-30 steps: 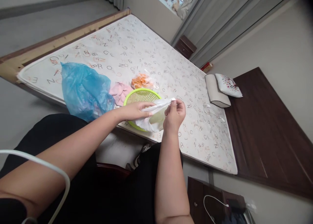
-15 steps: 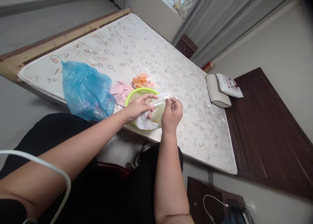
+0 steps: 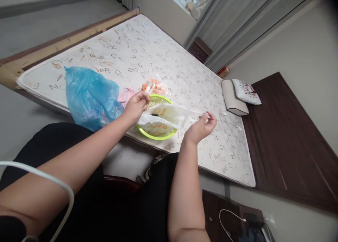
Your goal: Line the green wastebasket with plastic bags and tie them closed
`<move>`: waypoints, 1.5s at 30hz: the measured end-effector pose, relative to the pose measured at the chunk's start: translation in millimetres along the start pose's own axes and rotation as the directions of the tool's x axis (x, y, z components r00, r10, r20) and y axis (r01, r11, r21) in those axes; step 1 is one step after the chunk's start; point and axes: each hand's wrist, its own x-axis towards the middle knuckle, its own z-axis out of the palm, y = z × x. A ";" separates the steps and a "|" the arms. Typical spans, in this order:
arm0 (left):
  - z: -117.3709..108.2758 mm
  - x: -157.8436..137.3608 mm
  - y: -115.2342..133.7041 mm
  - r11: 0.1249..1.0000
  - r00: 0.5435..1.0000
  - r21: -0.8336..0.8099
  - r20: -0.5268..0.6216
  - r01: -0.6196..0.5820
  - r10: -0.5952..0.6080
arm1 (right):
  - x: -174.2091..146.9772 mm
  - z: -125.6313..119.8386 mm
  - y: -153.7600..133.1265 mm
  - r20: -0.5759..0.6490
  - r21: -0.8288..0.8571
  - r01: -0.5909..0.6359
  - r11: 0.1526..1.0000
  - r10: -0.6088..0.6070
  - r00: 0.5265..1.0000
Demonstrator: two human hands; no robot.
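A thin white plastic bag (image 3: 179, 117) is stretched between my two hands, above a lime-green mesh basket (image 3: 158, 136) at the near edge of the bed. My left hand (image 3: 138, 103) pinches one side of the bag, and a white loop sticks up beside its fingers. On the other side, my right hand (image 3: 204, 126) has its fingers closed on the bag's far end. A small dark item shows at the bag's mouth; I cannot make out what it is. Beyond the basket lies an orange bundle in clear plastic (image 3: 155, 86).
A full blue plastic bag (image 3: 92, 94) and a pink cloth (image 3: 126, 96) lie left of the basket on the letter-printed mattress (image 3: 118, 55). Two pillows (image 3: 235, 97) rest by the dark headboard (image 3: 290, 143). A white cable (image 3: 63, 185) crosses near my left forearm.
My hands have moved apart, the left toward the left and the right toward the right. The white bag between them is now pulled out wide, and more of the basket shows.
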 end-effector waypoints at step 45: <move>39.1 -51.5 -24.2 0.831 0.743 0.545 0.602 -0.114 -0.293 | -32.7 30.7 -62.5 0.797 0.306 -0.327 0.894 -0.053 0.602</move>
